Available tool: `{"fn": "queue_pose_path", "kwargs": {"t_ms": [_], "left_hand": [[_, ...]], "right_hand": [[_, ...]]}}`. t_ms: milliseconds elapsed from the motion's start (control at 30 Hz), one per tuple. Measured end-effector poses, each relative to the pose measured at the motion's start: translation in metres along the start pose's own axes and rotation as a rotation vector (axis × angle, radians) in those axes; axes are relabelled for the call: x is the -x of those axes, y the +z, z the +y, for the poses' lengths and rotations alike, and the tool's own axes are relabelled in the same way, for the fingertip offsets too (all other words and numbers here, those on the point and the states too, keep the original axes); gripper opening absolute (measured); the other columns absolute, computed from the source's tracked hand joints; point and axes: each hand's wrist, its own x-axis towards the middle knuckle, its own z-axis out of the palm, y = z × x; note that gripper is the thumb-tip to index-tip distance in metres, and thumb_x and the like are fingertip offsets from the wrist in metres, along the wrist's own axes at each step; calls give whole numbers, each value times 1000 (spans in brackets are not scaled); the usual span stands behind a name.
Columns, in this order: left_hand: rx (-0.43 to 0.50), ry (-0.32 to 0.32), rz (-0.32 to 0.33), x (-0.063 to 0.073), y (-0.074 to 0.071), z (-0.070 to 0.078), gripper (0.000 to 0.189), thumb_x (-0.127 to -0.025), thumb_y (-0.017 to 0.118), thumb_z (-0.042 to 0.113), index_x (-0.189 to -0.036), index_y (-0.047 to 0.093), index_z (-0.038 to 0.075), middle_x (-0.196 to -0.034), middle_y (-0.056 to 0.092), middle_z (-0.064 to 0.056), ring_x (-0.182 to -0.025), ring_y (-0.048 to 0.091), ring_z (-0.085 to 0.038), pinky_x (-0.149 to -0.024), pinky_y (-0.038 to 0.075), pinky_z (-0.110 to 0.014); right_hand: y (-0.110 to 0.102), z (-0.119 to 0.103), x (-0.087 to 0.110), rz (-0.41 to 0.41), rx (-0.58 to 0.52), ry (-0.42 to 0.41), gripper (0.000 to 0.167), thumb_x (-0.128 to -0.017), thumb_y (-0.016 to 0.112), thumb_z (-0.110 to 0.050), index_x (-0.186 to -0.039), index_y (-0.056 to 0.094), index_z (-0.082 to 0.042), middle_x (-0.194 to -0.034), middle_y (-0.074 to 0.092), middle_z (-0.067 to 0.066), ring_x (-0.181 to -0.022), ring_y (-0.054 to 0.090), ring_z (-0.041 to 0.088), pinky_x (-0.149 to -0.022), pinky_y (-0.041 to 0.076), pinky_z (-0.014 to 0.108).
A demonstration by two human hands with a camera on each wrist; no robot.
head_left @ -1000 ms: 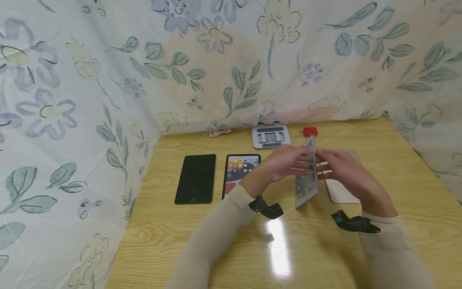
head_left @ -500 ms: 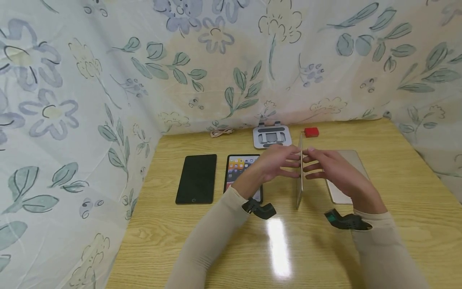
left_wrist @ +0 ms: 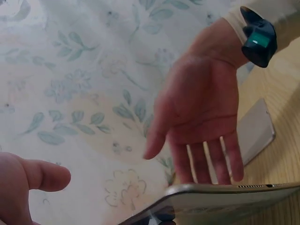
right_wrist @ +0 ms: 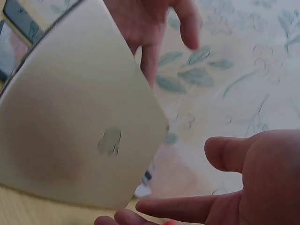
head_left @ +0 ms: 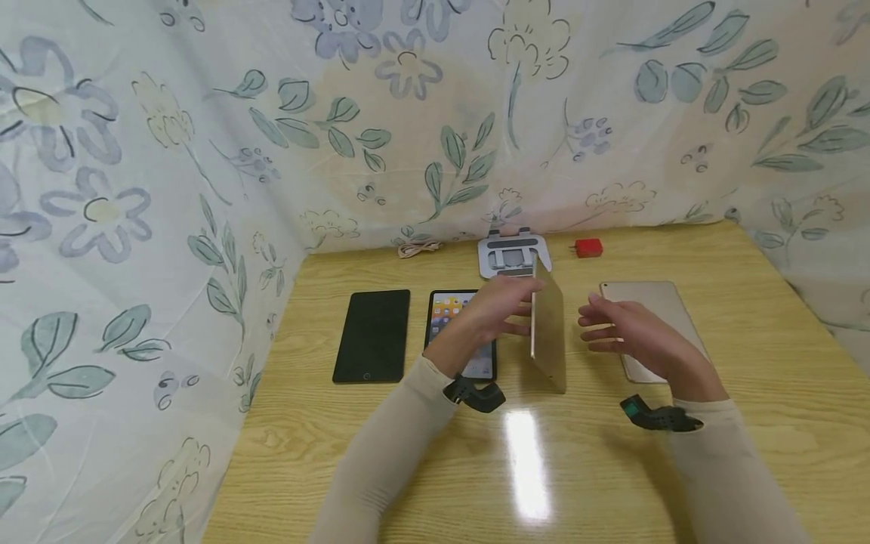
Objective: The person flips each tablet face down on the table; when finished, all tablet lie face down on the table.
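A gold-backed tablet [head_left: 549, 332] stands on edge in mid-table, its back turned right; the right wrist view shows an apple logo on that back [right_wrist: 70, 108]. My left hand [head_left: 499, 306] is on its screen side with extended fingers against it, the fingertips hidden behind the tablet in the right wrist view. In the left wrist view the left thumb [left_wrist: 49, 176] is held up, apart from the tablet's edge [left_wrist: 225, 189]. To the right, with a gap between, my right hand [head_left: 639, 340] holds nothing, fingers extended. Below it lies a second gold tablet [head_left: 652, 302], back up.
Left of the hands lie a dark-screened tablet [head_left: 371, 336] and a tablet with a lit screen [head_left: 445, 311], partly under the left hand. At the back are a cable [head_left: 418, 248], a grey folding stand [head_left: 488, 261] and a red charger plug [head_left: 588, 248]. A floral cloth [head_left: 435, 113] hangs behind.
The upright tablet has moved left and turned, so its gold back shows instead of its screen. My left hand moved left with it; my right hand has come away from it.
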Motion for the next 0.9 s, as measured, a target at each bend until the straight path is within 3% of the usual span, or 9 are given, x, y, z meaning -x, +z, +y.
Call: {"fn": "queue_pose_path", "kwargs": {"t_ms": [233,433,600,900], "left_hand": [[25,-11,-6,1,-12,-12,48,-111,63,33,-147,66,1,-148,67,-19,-131,70,-35,-100,65,-51],[77,-14,2,-1,-17,-20,44,-110,63,28,-142,69,-2,-143,70,-19,-124,73,-33,-105,62,-54],[88,-45,37,-2,-19,-27,44,-110,63,28,-141,67,-2,-136,70,-16,-119,73,-29,-111,59,-55],[134,-59,55,-4,-17,-40,47,-112,58,28,-147,58,-4,-141,66,-19,-124,70,-30,-114,56,-55]], "right_hand": [[-5,24,-3,-28,-98,33,87,-117,34,-58,-163,31,15,-164,42,39,-150,52,48,-115,58,43],[-5,31,-5,-27,-143,14,85,-119,33,-55,-163,28,17,-164,40,41,-149,52,47,-112,60,40],[-7,32,-6,-28,-153,31,85,-119,33,-55,-165,24,15,-167,37,39,-153,45,50,-114,59,41],[-8,32,-2,-8,-119,62,84,-118,36,-56,-166,26,12,-167,40,36,-155,43,51,-117,56,43]]}}
